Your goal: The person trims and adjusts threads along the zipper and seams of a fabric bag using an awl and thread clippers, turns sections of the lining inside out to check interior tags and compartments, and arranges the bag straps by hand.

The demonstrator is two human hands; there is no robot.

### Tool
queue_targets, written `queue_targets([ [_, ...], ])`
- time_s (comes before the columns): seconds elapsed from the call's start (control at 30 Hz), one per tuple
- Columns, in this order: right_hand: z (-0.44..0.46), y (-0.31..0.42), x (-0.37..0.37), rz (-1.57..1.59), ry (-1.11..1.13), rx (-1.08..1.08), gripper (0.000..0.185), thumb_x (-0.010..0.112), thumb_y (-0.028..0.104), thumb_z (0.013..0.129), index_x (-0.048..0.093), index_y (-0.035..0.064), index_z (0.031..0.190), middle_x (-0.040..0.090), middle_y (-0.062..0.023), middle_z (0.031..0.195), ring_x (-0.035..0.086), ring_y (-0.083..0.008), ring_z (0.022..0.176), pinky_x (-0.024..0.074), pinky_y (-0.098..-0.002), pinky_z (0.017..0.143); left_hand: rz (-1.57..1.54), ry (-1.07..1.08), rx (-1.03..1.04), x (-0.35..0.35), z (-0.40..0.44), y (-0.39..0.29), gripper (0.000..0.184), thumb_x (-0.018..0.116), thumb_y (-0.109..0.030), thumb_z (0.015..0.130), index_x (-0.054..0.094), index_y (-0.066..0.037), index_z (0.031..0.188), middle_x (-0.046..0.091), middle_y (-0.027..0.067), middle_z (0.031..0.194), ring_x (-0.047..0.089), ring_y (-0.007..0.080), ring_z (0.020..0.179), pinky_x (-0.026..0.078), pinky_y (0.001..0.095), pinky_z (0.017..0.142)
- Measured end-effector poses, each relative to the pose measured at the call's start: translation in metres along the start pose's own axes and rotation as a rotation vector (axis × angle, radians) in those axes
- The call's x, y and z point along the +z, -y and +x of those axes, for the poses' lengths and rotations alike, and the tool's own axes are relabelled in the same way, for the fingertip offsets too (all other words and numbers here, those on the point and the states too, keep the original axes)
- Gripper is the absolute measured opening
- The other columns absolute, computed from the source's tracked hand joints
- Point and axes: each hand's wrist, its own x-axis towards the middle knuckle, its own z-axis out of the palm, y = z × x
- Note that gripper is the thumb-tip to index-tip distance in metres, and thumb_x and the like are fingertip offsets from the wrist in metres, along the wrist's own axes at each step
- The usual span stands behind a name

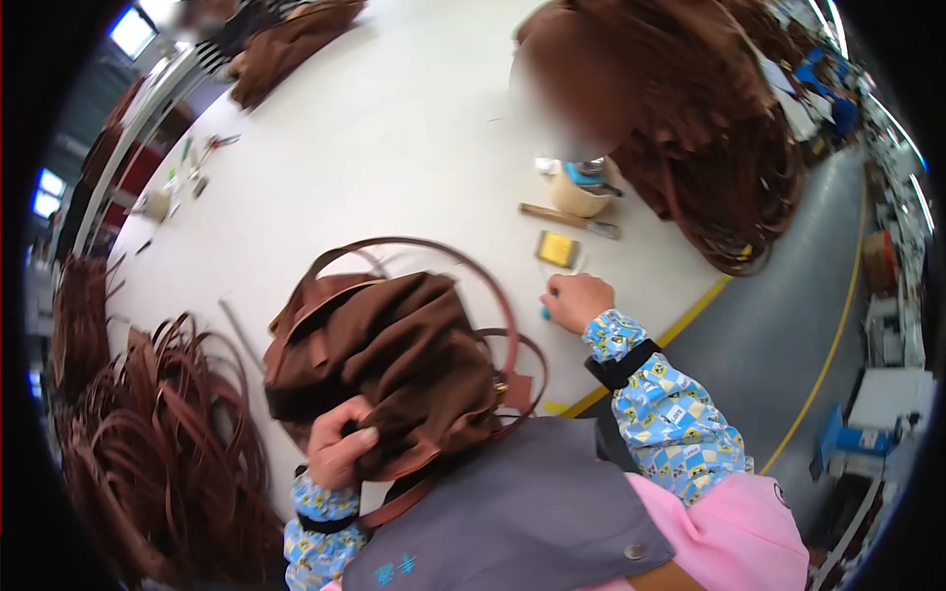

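In front of me a brown fabric bag (394, 345) with leather-like trim and strap handles (493, 286) lies on the white table (414, 158). My left hand (340, 443) is closed on the bag's near edge, thumb on top and fingers tucked into the cloth. To the right of the bag, my right hand (579, 300) is curled over the table with its fingers closed. A small blue end (545, 311) pokes out below those fingers; the rest of it is hidden. Just beyond that hand sits a yellow pad with a dark border (558, 249).
A stick-like tool (570, 221) and a cream cup (581, 192) holding something blue stand beyond the pad. Brown bags are heaped (690, 118) at the back right. Brown straps (177, 443) pile up at left. Another person's striped sleeve (210, 57) shows far left.
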Motion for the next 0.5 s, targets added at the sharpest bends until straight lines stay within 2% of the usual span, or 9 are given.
queue_targets([
  [0.03, 0.004, 0.006, 0.006, -0.121, 0.019, 0.002, 0.023, 0.056, 0.035, 0.076, 0.063, 0.0143, 0.084, 0.063, -0.0124, 0.077, 0.061, -0.0314, 0.077, 0.0479, -0.0426, 0.067, 0.017, 0.015, 0.01, 0.004, 0.002, -0.001, 0.01, 0.058, -0.011, 0.076, 0.054, -0.003, 0.077, 0.051, -0.0005, 0.076, 0.046, 0.0067, 0.071, 0.037, 0.02, 0.065],
  [0.07, 0.006, 0.013, 0.007, -0.167, 0.059, 0.015, 0.025, 0.057, 0.037, 0.075, 0.063, 0.0132, 0.081, 0.064, -0.0128, 0.08, 0.061, -0.0327, 0.077, 0.0478, -0.0432, 0.067, -0.024, -0.01, -0.115, 0.004, -0.002, -0.002, 0.01, 0.058, -0.012, 0.078, 0.055, -0.003, 0.079, 0.052, -0.0009, 0.077, 0.046, 0.0059, 0.074, 0.037, 0.0204, 0.066],
  [0.1, 0.006, 0.018, 0.008, -0.19, 0.055, 0.006, 0.024, 0.057, 0.036, 0.075, 0.063, 0.0126, 0.081, 0.064, -0.013, 0.079, 0.061, -0.0329, 0.077, 0.0476, -0.0435, 0.067, 0.05, 0.021, -0.026, 0.004, 0.001, 0.001, 0.009, 0.058, -0.011, 0.08, 0.055, -0.002, 0.081, 0.052, -0.0013, 0.077, 0.045, 0.006, 0.074, 0.038, 0.0206, 0.067],
  [0.23, 0.005, 0.023, 0.01, -0.163, 0.058, -0.038, 0.017, 0.057, 0.026, 0.072, 0.058, 0.0102, 0.079, 0.063, -0.0147, 0.077, 0.06, -0.0345, 0.077, 0.0467, -0.0459, 0.067, 0.026, -0.013, -0.029, 0.015, 0.0, -0.002, 0.011, 0.058, -0.011, 0.081, 0.056, -0.001, 0.084, 0.052, -0.0018, 0.078, 0.045, 0.0049, 0.076, 0.037, 0.0201, 0.069],
  [0.3, 0.003, 0.027, 0.005, -0.16, 0.081, 0.033, 0.021, 0.056, 0.014, 0.072, 0.051, 0.0078, 0.092, 0.062, -0.0173, 0.085, 0.059, -0.0363, 0.082, 0.0471, -0.0473, 0.071, 0.055, -0.023, 0.008, 0.015, 0.0, 0.0, 0.011, 0.059, -0.01, 0.08, 0.056, 0.0, 0.085, 0.051, -0.0019, 0.079, 0.045, 0.005, 0.075, 0.037, 0.0203, 0.068],
  [0.33, 0.002, 0.029, 0.006, -0.168, 0.086, 0.015, 0.021, 0.056, 0.014, 0.072, 0.051, 0.0078, 0.092, 0.062, -0.0173, 0.085, 0.059, -0.0363, 0.082, 0.0471, -0.0473, 0.071, 0.068, -0.003, 0.084, 0.014, 0.002, 0.006, 0.012, 0.059, -0.009, 0.08, 0.056, 0.001, 0.086, 0.051, -0.0011, 0.078, 0.045, 0.0055, 0.074, 0.038, 0.0206, 0.067],
  [0.4, 0.0, 0.031, 0.009, -0.258, 0.022, 0.025, 0.033, 0.058, 0.01, 0.071, 0.042, 0.0088, 0.1, 0.059, -0.0179, 0.091, 0.058, -0.038, 0.085, 0.0465, -0.0485, 0.072, 0.081, -0.017, 0.133, 0.014, 0.003, 0.009, 0.013, 0.059, -0.009, 0.08, 0.056, 0.001, 0.086, 0.051, -0.0008, 0.078, 0.045, 0.0056, 0.074, 0.038, 0.0207, 0.067],
  [0.5, 0.006, 0.026, 0.015, -0.25, 0.054, 0.019, 0.039, 0.058, 0.012, 0.07, 0.038, 0.0095, 0.104, 0.057, -0.0178, 0.096, 0.057, -0.0397, 0.087, 0.0463, -0.0488, 0.073, 0.081, -0.023, 0.2, 0.015, 0.004, 0.014, 0.012, 0.06, -0.007, 0.08, 0.055, 0.002, 0.085, 0.049, -0.0007, 0.078, 0.043, 0.0057, 0.072, 0.035, 0.0201, 0.066],
])
